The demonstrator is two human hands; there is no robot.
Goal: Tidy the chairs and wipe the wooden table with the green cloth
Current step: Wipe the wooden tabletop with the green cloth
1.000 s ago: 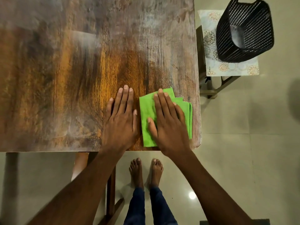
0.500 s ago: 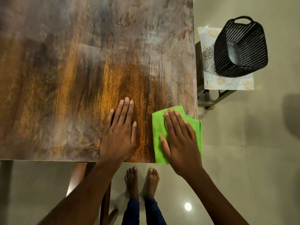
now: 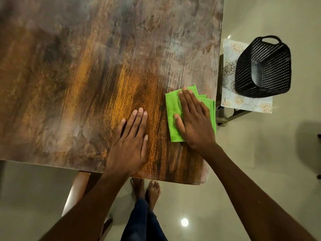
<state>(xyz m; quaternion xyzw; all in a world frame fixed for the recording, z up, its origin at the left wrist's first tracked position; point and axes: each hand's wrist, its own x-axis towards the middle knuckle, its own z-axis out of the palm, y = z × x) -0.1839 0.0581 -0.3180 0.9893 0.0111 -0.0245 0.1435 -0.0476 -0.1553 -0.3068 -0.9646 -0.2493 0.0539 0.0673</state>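
The right hand (image 3: 194, 119) lies flat on the cloth (image 3: 173, 117), at the table's (image 3: 69, 66) right edge; most unwiped wood lies to its left, past the flat left hand (image 3: 130, 141)

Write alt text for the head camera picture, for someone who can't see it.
A right hand presses a green cloth flat at a wooden table's right edge; the left hand rests flat beside it. A black basket sits on a chair beyond.

No legible txt, labels, brands or nos. anywhere in view
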